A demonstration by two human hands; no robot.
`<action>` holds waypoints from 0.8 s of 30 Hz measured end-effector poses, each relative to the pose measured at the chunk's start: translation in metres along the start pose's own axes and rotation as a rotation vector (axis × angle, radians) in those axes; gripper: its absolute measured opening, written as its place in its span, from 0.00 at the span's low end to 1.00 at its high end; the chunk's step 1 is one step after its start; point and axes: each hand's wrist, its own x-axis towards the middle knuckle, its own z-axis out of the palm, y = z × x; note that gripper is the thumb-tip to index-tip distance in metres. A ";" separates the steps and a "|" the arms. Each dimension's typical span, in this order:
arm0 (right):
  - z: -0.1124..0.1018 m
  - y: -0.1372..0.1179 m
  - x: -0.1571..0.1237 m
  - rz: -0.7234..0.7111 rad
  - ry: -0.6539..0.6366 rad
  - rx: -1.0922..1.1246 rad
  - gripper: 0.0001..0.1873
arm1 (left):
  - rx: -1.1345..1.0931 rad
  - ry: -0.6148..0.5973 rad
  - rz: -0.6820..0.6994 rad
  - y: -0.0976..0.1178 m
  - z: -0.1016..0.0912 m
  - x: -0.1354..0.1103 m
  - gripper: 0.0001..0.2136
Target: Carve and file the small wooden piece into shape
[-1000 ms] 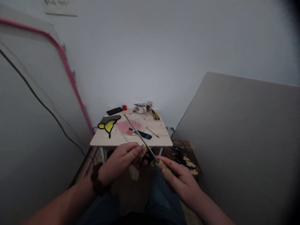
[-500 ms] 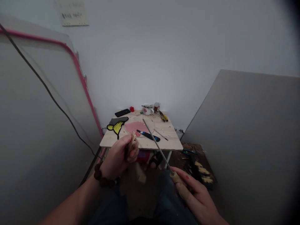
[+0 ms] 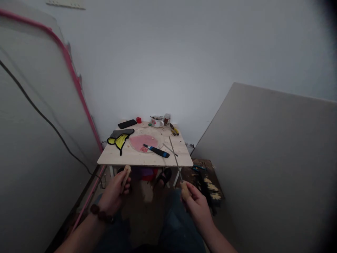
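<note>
My left hand (image 3: 114,193) is closed round a small pale wooden piece (image 3: 126,174) that sticks up past the fingers. A dark bead bracelet sits on that wrist. My right hand (image 3: 197,205) grips the wooden handle of a long thin metal file (image 3: 175,158), whose shaft points up and away toward the small wooden table (image 3: 118,160). The two hands are held apart above my lap in blue jeans.
On the table lie a round pink disc (image 3: 143,141), a blue-and-black knife (image 3: 157,151), a yellow-and-black cloth (image 3: 119,140), a black phone (image 3: 127,123), a mug (image 3: 157,121) and pliers (image 3: 174,130). A grey board (image 3: 263,158) leans at right, a pink-edged panel (image 3: 39,105) at left. Wood scraps litter the floor (image 3: 207,179).
My hands have drawn apart: the file has left the wooden piece. The left hand dropped lower with the piece, and the right swung the file more upright.
</note>
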 end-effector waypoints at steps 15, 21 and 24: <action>0.018 0.010 -0.007 -0.638 -0.205 -0.410 0.29 | -0.293 -0.100 0.218 0.064 0.083 0.001 0.15; 0.026 0.006 -0.009 -0.629 -0.171 -0.469 0.29 | -0.212 -0.126 0.224 0.066 0.084 -0.005 0.15; 0.033 -0.001 -0.007 -0.661 -0.201 -0.501 0.32 | -0.046 -0.119 0.330 0.063 0.084 -0.014 0.16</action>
